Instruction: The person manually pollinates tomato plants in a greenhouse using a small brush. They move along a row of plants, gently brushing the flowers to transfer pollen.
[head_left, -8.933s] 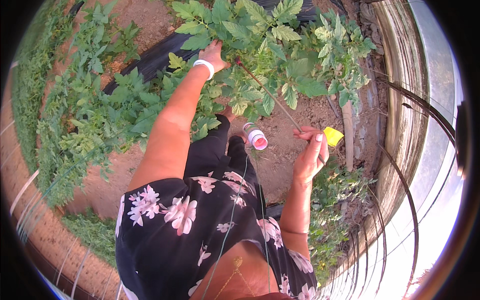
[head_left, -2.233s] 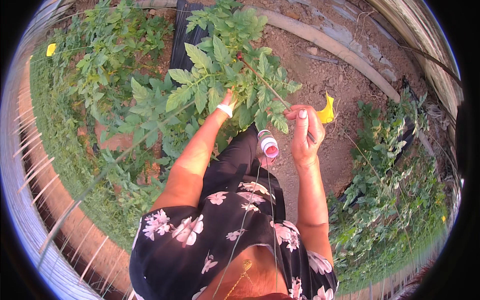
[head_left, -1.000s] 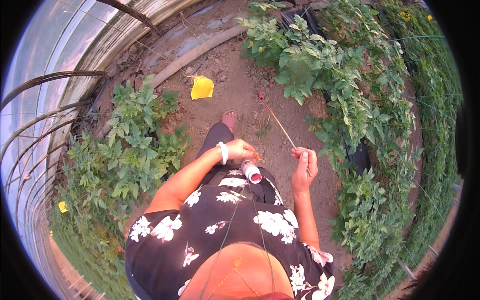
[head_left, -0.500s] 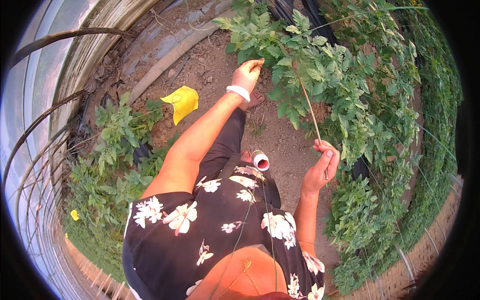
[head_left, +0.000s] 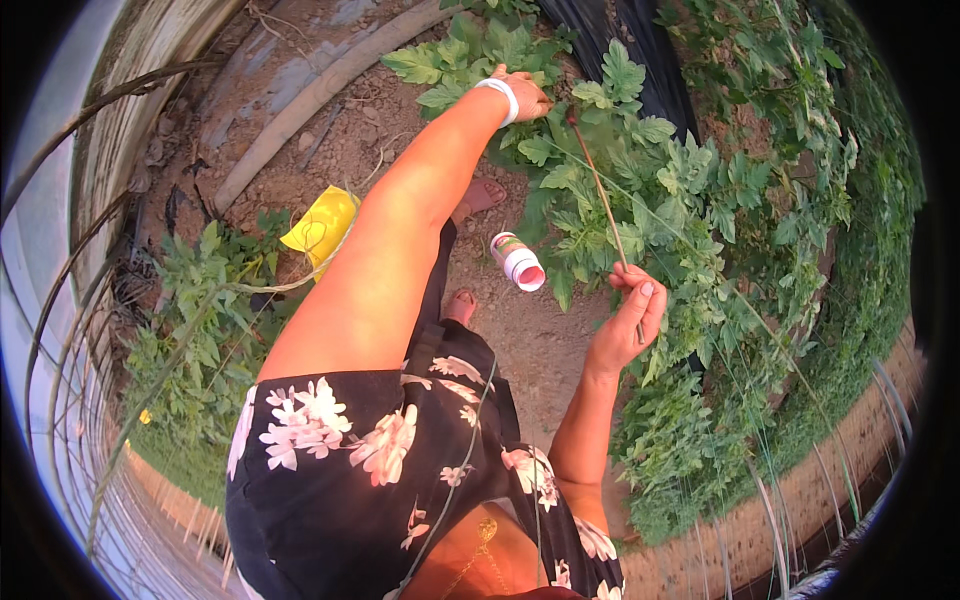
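Note:
In my right hand (head_left: 632, 310), a thin brown stick (head_left: 603, 190) is pinched near its lower end. Its dark reddish tip points up and left, close to my left hand (head_left: 524, 97). That hand, with a white band at the wrist, reaches in among the leaves of a tomato plant (head_left: 640, 150). Its fingers are bent closed, and the leaves hide what is between them. Below the left hand a small white bottle (head_left: 518, 262) with a pinkish-red mouth hangs tilted in front of me; the cord that seems to carry it is hard to follow.
Green strings (head_left: 680, 230) run through the plants on the right. A yellow sheet (head_left: 325, 228) hangs by my left forearm, near a twisted cord (head_left: 275, 288). Dark hoops (head_left: 90, 110) and a plastic wall stand at left. Black film (head_left: 650, 60) lies among the far plants.
My left hand has moved forward into the leaves. The stick's tip has come up and left, nearer to that hand. The bottle now hangs farther forward from my body.

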